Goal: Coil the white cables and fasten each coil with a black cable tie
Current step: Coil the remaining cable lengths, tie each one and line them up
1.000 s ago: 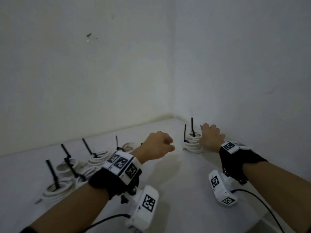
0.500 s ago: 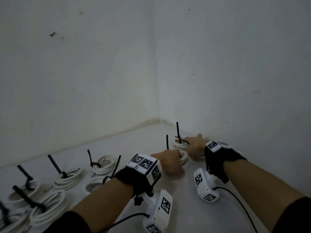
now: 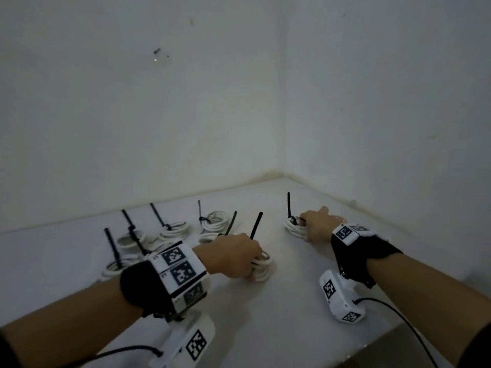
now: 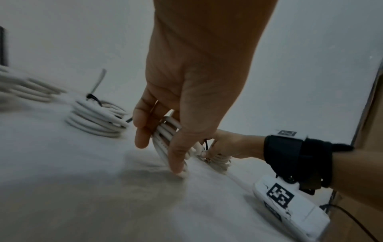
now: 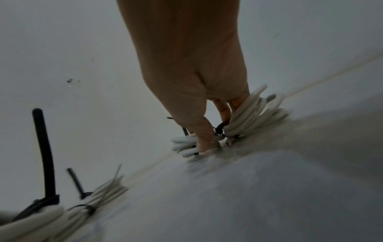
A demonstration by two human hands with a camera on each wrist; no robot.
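Observation:
In the head view my left hand (image 3: pixel 240 257) grips a white cable coil (image 3: pixel 263 265) standing tilted on the white table (image 3: pixel 292 314); its black cable tie (image 3: pixel 256 225) sticks up behind my knuckles. The left wrist view shows thumb and fingers curled round that coil (image 4: pixel 165 137). To the right, my right hand (image 3: pixel 317 227) holds a second tied coil (image 3: pixel 293 229) with an upright black tie (image 3: pixel 288 205). In the right wrist view its fingers pinch this coil (image 5: pixel 250 114) near the tie's head (image 5: pixel 220 128). The two coils are apart.
Several more tied coils (image 3: pixel 172 229) with upright black ties lie in a row at the back left. Two white walls meet in a corner (image 3: pixel 283 173) close behind. The table's edge (image 3: pixel 398 332) runs at the front right.
My left hand, an empty fist a second ago, reached to the coils by my right hand, took one, and has drawn it left and nearer. My right hand stays on the other coil.

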